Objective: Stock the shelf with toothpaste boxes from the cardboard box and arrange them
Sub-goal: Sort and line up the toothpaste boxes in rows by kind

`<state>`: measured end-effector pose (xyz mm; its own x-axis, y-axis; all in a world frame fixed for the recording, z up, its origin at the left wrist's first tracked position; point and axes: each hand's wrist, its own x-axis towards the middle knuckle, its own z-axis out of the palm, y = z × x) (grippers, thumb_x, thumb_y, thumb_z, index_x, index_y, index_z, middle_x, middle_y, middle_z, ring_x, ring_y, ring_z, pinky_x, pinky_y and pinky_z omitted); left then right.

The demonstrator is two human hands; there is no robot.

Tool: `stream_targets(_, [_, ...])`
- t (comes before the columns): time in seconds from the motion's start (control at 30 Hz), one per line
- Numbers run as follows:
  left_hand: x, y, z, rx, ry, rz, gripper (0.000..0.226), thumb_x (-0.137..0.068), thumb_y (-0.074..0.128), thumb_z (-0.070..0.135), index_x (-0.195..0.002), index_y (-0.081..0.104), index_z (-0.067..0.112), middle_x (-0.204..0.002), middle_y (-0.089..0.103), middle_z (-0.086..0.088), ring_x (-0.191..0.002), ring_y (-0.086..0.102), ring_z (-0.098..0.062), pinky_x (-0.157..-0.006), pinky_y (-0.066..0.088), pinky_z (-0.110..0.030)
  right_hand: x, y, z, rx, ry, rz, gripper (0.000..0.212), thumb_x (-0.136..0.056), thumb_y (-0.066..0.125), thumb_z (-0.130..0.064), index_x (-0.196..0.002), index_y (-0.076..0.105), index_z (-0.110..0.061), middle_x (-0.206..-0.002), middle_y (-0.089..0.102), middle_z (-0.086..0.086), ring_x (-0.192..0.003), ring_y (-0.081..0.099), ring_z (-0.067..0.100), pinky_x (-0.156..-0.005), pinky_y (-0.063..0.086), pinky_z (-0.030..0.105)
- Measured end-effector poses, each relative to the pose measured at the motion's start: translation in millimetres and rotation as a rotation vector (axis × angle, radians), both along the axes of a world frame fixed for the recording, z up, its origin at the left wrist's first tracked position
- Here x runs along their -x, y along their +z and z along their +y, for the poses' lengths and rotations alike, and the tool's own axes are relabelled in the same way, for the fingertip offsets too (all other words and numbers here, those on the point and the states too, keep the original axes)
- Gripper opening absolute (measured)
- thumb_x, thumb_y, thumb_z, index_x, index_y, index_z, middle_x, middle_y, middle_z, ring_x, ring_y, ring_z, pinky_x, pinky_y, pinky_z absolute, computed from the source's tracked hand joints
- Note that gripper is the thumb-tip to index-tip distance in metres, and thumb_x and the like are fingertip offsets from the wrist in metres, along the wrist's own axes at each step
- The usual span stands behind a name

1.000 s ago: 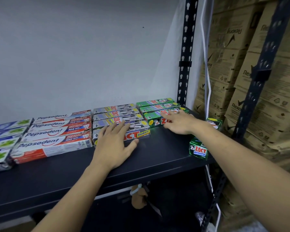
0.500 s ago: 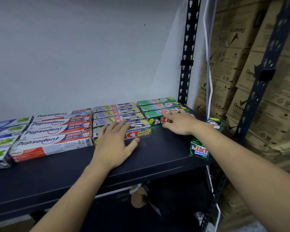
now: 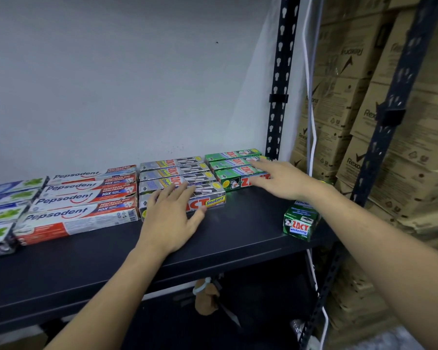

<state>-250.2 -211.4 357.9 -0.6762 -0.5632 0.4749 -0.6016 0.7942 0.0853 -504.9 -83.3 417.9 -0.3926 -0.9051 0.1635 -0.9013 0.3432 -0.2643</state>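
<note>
Where the left hand is lying: the left hand (image 3: 172, 218) is resting palm down with fingers straight and slightly spread, fingertips lying over the front Zact Smokers box (image 3: 213, 198) and its heel sitting on the dark shelf (image 3: 238, 233).
Right hand: the right hand (image 3: 281, 179) is reaching in from 4 o'clock, fingers stretched out flat and gripping nothing, lying over the right ends of the green Zact boxes (image 3: 234, 162); whether it is pressing down cannot be told.
Green Zact boxes: four are lying side by side at the shelf's 1 o'clock corner, the rearmost sitting near the wall (image 3: 111, 72).
Zact Smokers row: the grey Zact Smokers boxes (image 3: 175, 171) are lying in a row of four, touching the green row at their 3 o'clock side.
Loose box: a single Zact Whitening box (image 3: 299, 224) is sitting apart at the shelf's 4 o'clock edge, end face pointing outward, partly hidden under the right forearm.
Pepsodent boxes: the Pepsodent boxes (image 3: 86, 195) are lying just beside the grey row, at its 9 o'clock.
Far left: blue-and-white boxes with green leaves (image 3: 8, 198) are running out of frame at 9 o'clock.
Background: Rexona cartons (image 3: 402, 152) are standing stacked at 3 o'clock, behind a perforated upright post (image 3: 278, 79) and a white cable (image 3: 311, 102).
</note>
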Motion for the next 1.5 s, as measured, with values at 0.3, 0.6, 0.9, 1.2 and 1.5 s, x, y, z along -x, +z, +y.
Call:
stream_targets(0.3, [0.7,7.9,10.4,0.143,-0.161,0.147,0.045,-0.093,0.047,0.045,-0.131,0.061,0.025,-0.137,0.060,0.008,-0.129,0.049,-0.022,-0.105,0.031,-0.044,-1.7,-19.8,102.2,0.339,-0.053,-0.036,0.037,-0.099,0.049,-0.023,-0.135,0.057,-0.027,-0.148,0.045,-0.003,-0.128,0.052,0.015,-0.100,0.036,0.021])
stream_targets(0.6, [78.8,3.9,131.2,-0.161,-0.502,0.184,0.053,-0.092,0.051,0.059,-0.133,0.057,0.027,-0.132,0.061,0.011,-0.117,0.056,-0.012,-0.099,0.046,-0.034,-6.4,-65.5,140.4,0.507,-0.092,0.030,0.044,-0.090,0.063,-0.005,-0.132,0.060,-0.016,-0.142,0.053,-0.004,-0.132,0.048,0.010,-0.111,0.031,0.020])
stream_targets(0.9, [86.3,0.1,118.4,-0.221,-0.435,0.270,0.044,-0.085,0.070,0.044,-0.122,0.068,0.021,-0.130,0.064,0.007,-0.116,0.059,-0.009,-0.096,0.043,-0.023,-10.8,-82.7,133.3,0.454,-0.074,0.170,0.045,-0.089,0.063,-0.043,-0.133,0.058,-0.036,-0.143,0.052,-0.006,-0.126,0.048,0.026,-0.103,0.042,0.047])
stream_targets(1.2, [45.2,8.3,73.7,-0.100,-0.436,0.082,0.050,-0.096,0.049,0.057,-0.137,0.055,0.030,-0.142,0.056,0.010,-0.127,0.048,-0.013,-0.107,0.039,-0.040,-25.4,-66.5,105.8,0.388,-0.059,0.148,0.037,-0.094,0.056,-0.041,-0.132,0.058,-0.041,-0.140,0.054,-0.010,-0.136,0.042,0.023,-0.114,0.027,0.055])
stream_targets(1.5, [2.0,6.6,12.9,-0.015,-0.086,0.021,0.079,-0.090,0.020,0.075,-0.149,0.041,0.028,-0.158,0.037,0.001,-0.148,0.026,-0.022,-0.118,0.016,-0.045,-25.8,-55.5,64.0,0.324,-0.122,0.173,0.037,-0.095,0.058,-0.036,-0.132,0.060,-0.034,-0.138,0.057,0.000,-0.133,0.045,0.030,-0.107,0.036,0.057])
